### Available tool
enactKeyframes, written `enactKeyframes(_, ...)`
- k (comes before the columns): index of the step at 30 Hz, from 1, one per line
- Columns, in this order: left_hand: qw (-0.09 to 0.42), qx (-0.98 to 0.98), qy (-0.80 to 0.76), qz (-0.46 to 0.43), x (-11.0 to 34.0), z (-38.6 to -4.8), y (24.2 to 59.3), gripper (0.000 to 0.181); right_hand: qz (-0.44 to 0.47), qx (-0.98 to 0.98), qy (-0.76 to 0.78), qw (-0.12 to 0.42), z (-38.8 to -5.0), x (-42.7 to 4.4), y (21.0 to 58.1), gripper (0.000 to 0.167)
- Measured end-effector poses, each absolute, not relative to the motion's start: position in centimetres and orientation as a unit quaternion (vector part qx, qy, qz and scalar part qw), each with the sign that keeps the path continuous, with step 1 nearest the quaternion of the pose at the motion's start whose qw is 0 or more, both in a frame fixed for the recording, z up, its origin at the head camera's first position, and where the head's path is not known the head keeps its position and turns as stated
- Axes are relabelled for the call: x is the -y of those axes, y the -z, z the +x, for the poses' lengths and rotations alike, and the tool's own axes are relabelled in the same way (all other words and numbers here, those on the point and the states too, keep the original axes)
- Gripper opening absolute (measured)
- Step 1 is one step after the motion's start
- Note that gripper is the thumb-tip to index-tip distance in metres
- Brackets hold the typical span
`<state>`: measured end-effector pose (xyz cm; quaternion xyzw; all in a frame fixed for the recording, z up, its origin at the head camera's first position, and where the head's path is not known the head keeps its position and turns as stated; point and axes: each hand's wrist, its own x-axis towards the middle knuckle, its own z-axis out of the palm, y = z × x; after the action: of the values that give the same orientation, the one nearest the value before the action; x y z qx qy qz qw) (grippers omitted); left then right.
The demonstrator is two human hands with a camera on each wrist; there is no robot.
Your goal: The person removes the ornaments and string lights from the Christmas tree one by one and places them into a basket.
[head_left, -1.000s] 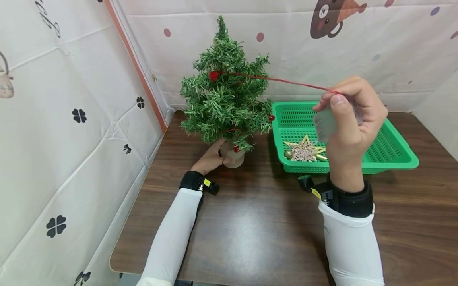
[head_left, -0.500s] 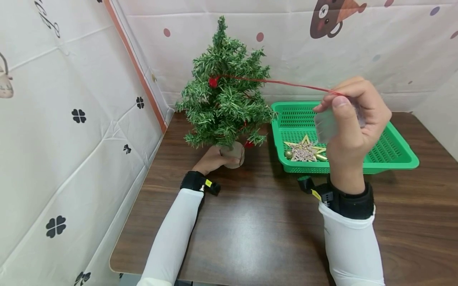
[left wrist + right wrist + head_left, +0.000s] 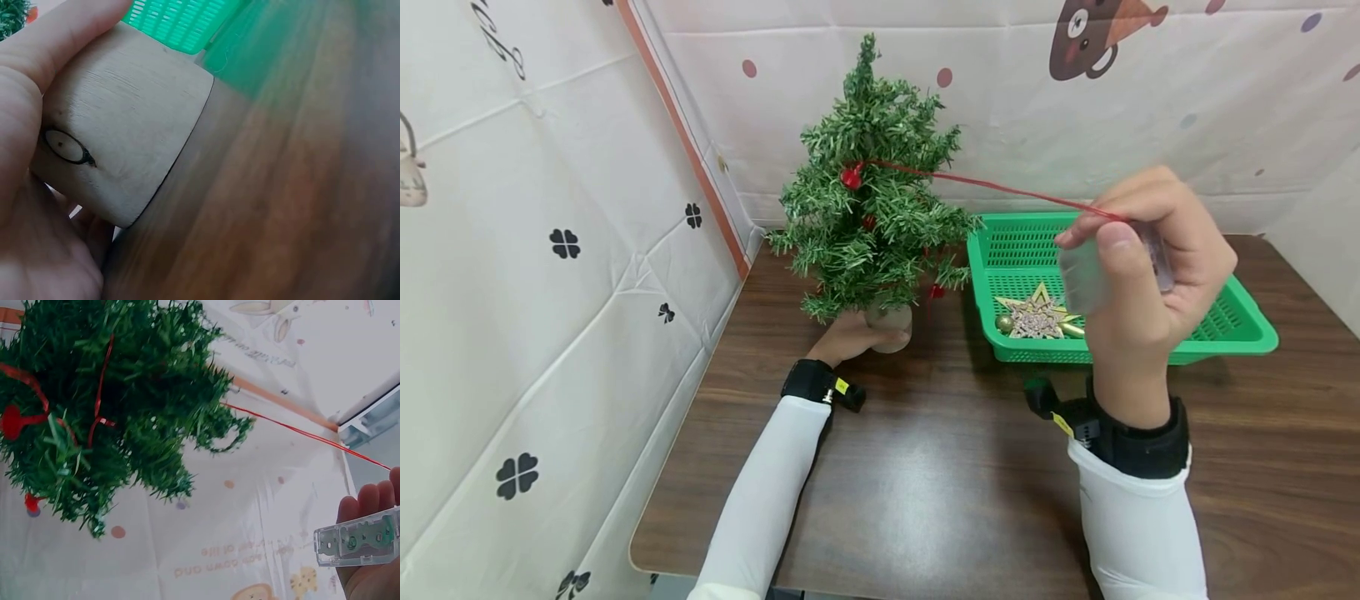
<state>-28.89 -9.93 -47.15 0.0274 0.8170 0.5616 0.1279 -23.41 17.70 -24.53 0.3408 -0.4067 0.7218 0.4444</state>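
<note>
A small artificial Christmas tree (image 3: 880, 200) stands on the table at its far side. My left hand (image 3: 853, 333) grips its round wooden base (image 3: 131, 106), thumb along the side. Red cord is wound among the branches, with red ornaments (image 3: 852, 177) on it. From the tree, a taut length of red cord (image 3: 992, 185) runs to my raised right hand (image 3: 1153, 258), which pinches it between thumb and finger. Against that palm I also hold a small clear plastic case (image 3: 356, 540). Branches hide the rest of the winding.
Right of the tree sits a green basket (image 3: 1258, 333). It holds a gold star ornament (image 3: 1037, 312) and a small gold ball (image 3: 1004, 323). Printed cloth (image 3: 1000, 100) hangs behind the brown table (image 3: 910, 467) and along the left side.
The tree has turned on its base, and the red ornaments among its lower branches have shifted right. My right hand has moved slightly down and right, keeping the cord taut.
</note>
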Motion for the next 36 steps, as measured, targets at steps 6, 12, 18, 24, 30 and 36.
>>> enactKeyframes(6,0.132,-0.819,-0.557,0.037,10.0,-29.0,47.0,0.077,0.349,0.405,-0.717,0.446,-22.3,-17.2,24.8,0.031)
enactKeyframes(12,0.137,-0.819,-0.556,0.044,10.1,-29.1,46.9,0.081,0.352,0.400,-0.716,0.450,-21.6,-16.7,25.0,0.033)
enactKeyframes(18,0.151,-0.823,-0.547,0.031,10.3,-28.9,46.8,0.085,0.371,0.369,-0.719,0.458,-21.2,-16.6,25.3,0.034)
enactKeyframes(24,0.141,-0.816,-0.559,0.053,10.4,-29.1,47.0,0.093,0.378,0.357,-0.720,0.460,-20.6,-16.4,25.3,0.035)
enactKeyframes(30,0.141,-0.800,-0.577,0.085,10.8,-29.7,47.1,0.092,0.365,0.342,-0.722,0.479,-20.3,-16.5,24.9,0.035)
enactKeyframes(36,0.214,-0.816,-0.535,0.033,12.0,-29.7,46.7,0.102,0.365,0.347,-0.727,0.466,-20.1,-16.4,24.9,0.034)
